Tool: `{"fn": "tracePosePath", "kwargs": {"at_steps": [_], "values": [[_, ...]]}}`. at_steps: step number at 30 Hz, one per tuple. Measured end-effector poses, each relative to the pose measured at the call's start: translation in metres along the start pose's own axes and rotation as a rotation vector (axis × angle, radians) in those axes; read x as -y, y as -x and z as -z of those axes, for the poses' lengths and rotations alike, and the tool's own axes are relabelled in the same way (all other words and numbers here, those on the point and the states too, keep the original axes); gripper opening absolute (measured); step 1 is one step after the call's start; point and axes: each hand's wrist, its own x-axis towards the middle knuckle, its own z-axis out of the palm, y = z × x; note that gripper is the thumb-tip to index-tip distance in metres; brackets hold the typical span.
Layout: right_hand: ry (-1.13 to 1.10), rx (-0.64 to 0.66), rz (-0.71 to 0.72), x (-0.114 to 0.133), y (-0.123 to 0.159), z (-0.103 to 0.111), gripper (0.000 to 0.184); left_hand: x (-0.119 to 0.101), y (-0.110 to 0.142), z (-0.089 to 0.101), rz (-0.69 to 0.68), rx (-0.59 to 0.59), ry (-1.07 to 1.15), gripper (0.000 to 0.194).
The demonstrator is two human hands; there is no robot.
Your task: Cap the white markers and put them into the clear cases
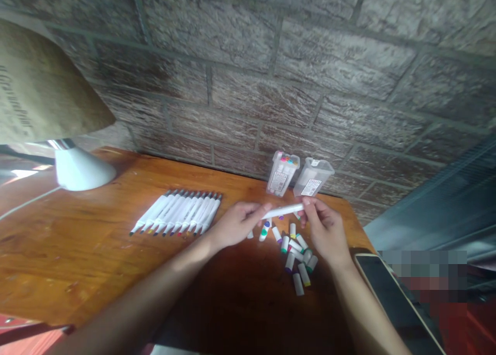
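Observation:
Between my two hands I hold a white marker (pixel 284 211), level above the table. My left hand (pixel 241 221) pinches its left end, and my right hand (pixel 323 226) pinches the right end. Below and between the hands lies a loose heap of marker caps (pixel 296 246), white with coloured ends in green, purple, yellow and grey. To the left, several uncapped white markers (pixel 178 213) lie side by side in a slanted row, their tips showing at both ends.
Against the brick wall stand a clear case (pixel 281 176) with markers inside and a second clear case (pixel 313 176). A lamp (pixel 83 166) occupies the table's left end. At the right edge lies a large dark-screened phone or tablet (pixel 397 298). The wooden table (pixel 96 257) spans the view.

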Motion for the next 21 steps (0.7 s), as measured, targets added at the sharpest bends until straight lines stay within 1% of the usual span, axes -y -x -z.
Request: {"fn": "tracePosePath", "kwargs": {"at_steps": [3,5,7,9,13,18,21], "values": [[0.226,-0.016,0.048,-0.005,0.000,0.002,0.043,-0.006,0.003,-0.004,-0.068,0.027,-0.039,0.048],[0.391,0.031,0.062,-0.010,0.000,0.002,0.052,-0.008,0.005,-0.003,-0.115,0.032,-0.099,0.045],[0.486,0.086,0.042,-0.014,0.000,0.001,0.058,-0.007,0.005,-0.002,-0.170,0.045,-0.166,0.040],[0.516,0.100,0.025,-0.016,0.000,-0.002,0.061,-0.005,0.006,-0.001,-0.215,0.042,-0.219,0.035],[0.543,0.076,0.052,-0.016,0.002,-0.006,0.060,-0.001,0.007,-0.003,-0.265,0.023,-0.255,0.031],[0.539,0.061,0.089,-0.008,0.005,-0.005,0.058,-0.004,0.009,-0.006,-0.302,-0.028,-0.218,0.032],[0.532,0.075,0.095,-0.004,0.005,-0.004,0.059,-0.006,0.011,-0.009,-0.315,-0.040,-0.179,0.030]]}}
